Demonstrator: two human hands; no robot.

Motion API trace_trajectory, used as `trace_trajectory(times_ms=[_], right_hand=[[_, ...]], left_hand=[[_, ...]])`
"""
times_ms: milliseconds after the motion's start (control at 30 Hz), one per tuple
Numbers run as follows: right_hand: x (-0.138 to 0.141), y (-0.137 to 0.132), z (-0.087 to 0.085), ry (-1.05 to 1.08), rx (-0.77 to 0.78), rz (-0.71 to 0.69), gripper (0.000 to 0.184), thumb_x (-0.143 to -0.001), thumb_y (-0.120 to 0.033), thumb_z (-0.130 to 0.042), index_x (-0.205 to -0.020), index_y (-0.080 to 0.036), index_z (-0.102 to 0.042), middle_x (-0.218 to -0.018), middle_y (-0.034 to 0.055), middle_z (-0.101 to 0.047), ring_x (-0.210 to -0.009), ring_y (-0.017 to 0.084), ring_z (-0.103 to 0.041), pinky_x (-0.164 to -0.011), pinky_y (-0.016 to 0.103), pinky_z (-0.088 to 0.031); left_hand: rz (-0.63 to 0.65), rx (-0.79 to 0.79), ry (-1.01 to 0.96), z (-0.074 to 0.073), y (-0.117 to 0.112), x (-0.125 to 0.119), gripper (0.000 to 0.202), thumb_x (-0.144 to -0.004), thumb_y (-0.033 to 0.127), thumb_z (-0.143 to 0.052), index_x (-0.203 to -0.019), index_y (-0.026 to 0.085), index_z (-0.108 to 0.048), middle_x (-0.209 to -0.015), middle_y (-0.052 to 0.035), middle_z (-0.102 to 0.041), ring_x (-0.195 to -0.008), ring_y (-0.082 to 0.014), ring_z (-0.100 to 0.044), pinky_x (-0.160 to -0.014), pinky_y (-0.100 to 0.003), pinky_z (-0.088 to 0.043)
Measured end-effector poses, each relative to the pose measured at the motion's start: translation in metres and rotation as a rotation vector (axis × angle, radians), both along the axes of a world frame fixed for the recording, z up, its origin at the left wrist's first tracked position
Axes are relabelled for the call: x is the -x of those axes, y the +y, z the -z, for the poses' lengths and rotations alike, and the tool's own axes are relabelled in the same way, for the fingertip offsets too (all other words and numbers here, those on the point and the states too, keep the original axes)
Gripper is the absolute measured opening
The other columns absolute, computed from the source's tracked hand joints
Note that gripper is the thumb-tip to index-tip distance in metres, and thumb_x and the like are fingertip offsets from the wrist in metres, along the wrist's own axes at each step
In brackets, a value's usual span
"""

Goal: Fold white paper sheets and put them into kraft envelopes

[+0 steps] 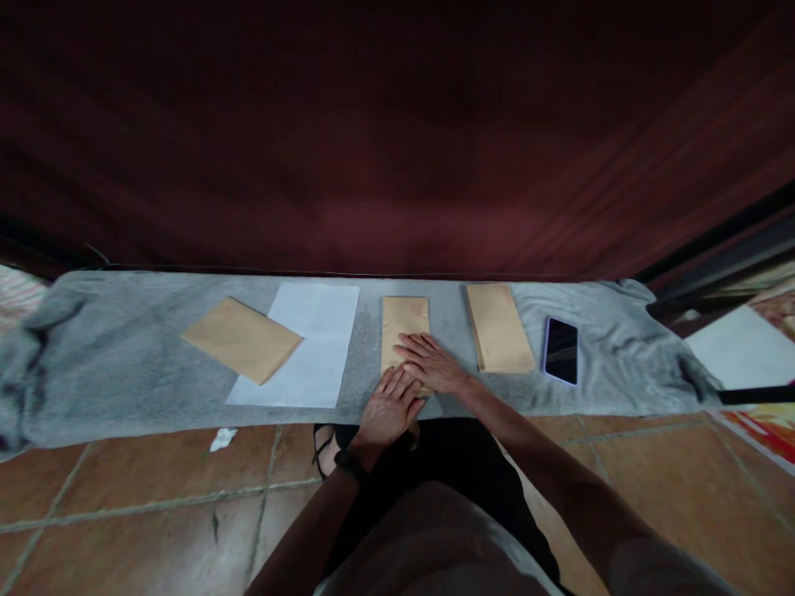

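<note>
A brown paper envelope [403, 319] lies upright in front of me on the grey cloth. My right hand [431, 362] rests flat across its middle, fingers stretched out to the left. Over its lower end lies my left hand [391, 404], fingers extended and close to the right hand. Both palms face down, and they cover the envelope's lower half. To the right is a stack of brown envelopes [500, 327]. On the left another brown envelope [242, 338] lies slanted, partly over white paper sheets [316, 348].
A phone [561, 351] in a pale purple case lies right of the stack. The grey cloth [149, 356] covers a narrow bench, with a dark red surface [397, 149] rising behind it. A crumpled white scrap [223, 439] is on the tiled floor.
</note>
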State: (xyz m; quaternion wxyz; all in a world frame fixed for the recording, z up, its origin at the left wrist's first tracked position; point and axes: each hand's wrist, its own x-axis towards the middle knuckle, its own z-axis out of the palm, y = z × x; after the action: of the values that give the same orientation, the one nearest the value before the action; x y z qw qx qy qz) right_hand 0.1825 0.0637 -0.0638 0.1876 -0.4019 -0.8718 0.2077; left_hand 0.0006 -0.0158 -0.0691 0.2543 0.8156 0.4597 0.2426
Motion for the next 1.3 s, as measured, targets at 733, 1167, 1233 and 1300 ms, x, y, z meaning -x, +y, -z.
trace_trajectory(times_ms=[733,1167,1233,1300], right_hand=[[0.016,0.086,0.015,-0.054,-0.066,0.024,0.050,-0.100,-0.033,-0.054,-0.149,-0.028,-0.048,-0.162,0.0010,-0.036,-0.151,0.023,-0.032,-0.128,0.047,-0.015],[0.022,0.103,0.016,-0.358,-0.222,0.065,0.053,-0.106,-0.037,-0.036,-0.155,-0.017,-0.038,-0.164,0.0087,-0.032,-0.150,0.026,-0.033,-0.126,0.049,-0.018],[0.023,0.102,0.016,-0.357,-0.219,0.077,0.053,-0.106,-0.038,-0.035,-0.156,-0.020,-0.037,-0.164,0.0080,-0.031,-0.150,0.027,-0.033,-0.126,0.054,-0.015],[0.024,0.100,0.016,-0.359,-0.209,0.075,0.053,-0.106,-0.038,-0.034,-0.157,-0.021,-0.034,-0.164,0.0079,-0.031,-0.150,0.027,-0.033,-0.126,0.058,-0.013]], left_hand=[[0.034,-0.160,0.204,-0.003,-0.001,0.001,0.048,-0.099,0.033,-0.052,-0.146,0.024,-0.052,-0.158,-0.0107,-0.044,-0.149,-0.0286,-0.036,-0.124,-0.052,-0.027],[0.010,-0.274,0.325,-0.001,-0.001,0.000,0.047,-0.100,0.037,-0.050,-0.145,0.025,-0.051,-0.158,-0.0065,-0.045,-0.147,-0.0250,-0.039,-0.122,-0.047,-0.032],[0.012,-0.266,0.325,-0.002,-0.001,0.000,0.047,-0.100,0.038,-0.049,-0.145,0.025,-0.052,-0.157,-0.0068,-0.046,-0.147,-0.0250,-0.039,-0.122,-0.047,-0.032],[0.014,-0.257,0.326,-0.003,-0.001,0.000,0.047,-0.100,0.038,-0.049,-0.145,0.024,-0.052,-0.157,-0.0069,-0.046,-0.147,-0.0249,-0.039,-0.123,-0.047,-0.032]])
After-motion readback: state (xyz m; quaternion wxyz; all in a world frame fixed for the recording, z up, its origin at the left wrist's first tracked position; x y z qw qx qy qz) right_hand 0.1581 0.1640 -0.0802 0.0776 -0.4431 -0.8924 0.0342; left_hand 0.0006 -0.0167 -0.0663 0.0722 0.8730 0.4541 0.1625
